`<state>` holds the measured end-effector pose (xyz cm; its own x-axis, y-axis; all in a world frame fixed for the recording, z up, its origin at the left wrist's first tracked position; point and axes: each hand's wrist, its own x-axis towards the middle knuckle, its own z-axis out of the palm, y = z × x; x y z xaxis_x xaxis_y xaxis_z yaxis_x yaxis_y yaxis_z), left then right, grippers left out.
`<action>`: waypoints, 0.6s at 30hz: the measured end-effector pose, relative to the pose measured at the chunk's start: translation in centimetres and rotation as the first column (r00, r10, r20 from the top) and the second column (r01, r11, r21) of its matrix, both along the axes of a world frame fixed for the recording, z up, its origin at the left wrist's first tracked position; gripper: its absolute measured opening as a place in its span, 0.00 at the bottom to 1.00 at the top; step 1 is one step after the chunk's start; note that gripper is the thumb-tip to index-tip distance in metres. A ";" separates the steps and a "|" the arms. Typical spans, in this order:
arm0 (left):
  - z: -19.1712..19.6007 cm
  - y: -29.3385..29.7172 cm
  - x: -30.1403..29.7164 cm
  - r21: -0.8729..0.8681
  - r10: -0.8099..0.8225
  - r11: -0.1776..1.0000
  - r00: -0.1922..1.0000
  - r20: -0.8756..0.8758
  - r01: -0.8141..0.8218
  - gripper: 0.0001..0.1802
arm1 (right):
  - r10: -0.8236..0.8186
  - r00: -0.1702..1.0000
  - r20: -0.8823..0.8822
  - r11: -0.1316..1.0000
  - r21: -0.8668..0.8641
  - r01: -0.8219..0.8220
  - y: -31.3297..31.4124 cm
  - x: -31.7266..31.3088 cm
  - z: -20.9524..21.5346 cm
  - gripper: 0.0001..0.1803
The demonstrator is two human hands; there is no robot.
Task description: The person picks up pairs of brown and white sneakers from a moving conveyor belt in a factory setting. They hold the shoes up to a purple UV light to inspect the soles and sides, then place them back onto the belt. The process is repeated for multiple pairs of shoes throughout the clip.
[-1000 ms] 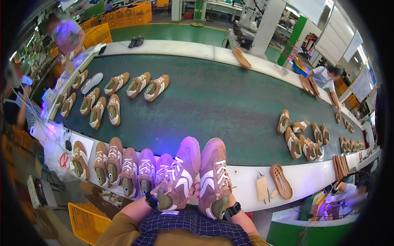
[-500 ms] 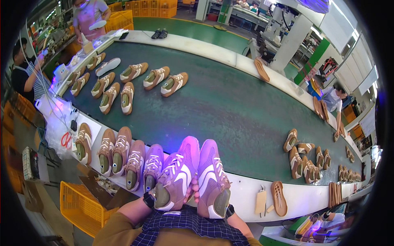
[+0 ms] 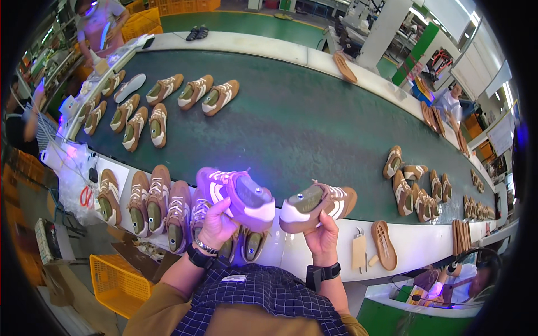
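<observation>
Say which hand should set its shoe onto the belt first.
Probably right: the right hand holds its shoe over the green belt; the left hand holds its shoe above the row of shoes.

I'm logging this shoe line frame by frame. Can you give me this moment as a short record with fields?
setting: long dark green conveyor belt with a white edge, in a factory
left hand: holds a sneaker tinted purple by light
right hand: holds a tan sneaker on its side
below the hands: row of tan sneakers on the white edge
on the belt: sneaker groups at far left and at right
nearby: loose soles, yellow crate
</observation>
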<state>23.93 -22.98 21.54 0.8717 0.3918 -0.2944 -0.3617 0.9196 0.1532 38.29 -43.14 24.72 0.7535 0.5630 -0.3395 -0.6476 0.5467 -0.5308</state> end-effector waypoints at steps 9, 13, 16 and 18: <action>-0.8 -1.2 0.6 0.064 0.011 0.998 0.981 -0.193 0.002 0.22 | -0.040 0.999 0.010 0.993 -0.107 0.041 0.6 -1.1 0.0 0.29; -1.0 -1.3 0.8 0.074 0.022 0.997 0.972 -0.235 -0.004 0.22 | -0.055 0.998 -0.010 0.991 -0.119 0.054 0.8 -1.3 -0.2 0.29; -0.9 -1.5 1.0 0.087 0.023 0.996 0.965 -0.261 -0.001 0.22 | -0.057 0.998 -0.007 0.991 -0.118 0.056 0.9 -1.4 -0.2 0.29; -0.8 -1.5 1.0 0.092 0.021 0.996 0.960 -0.278 0.004 0.22 | -0.061 0.998 -0.016 0.991 -0.120 0.059 0.9 -1.4 -0.3 0.30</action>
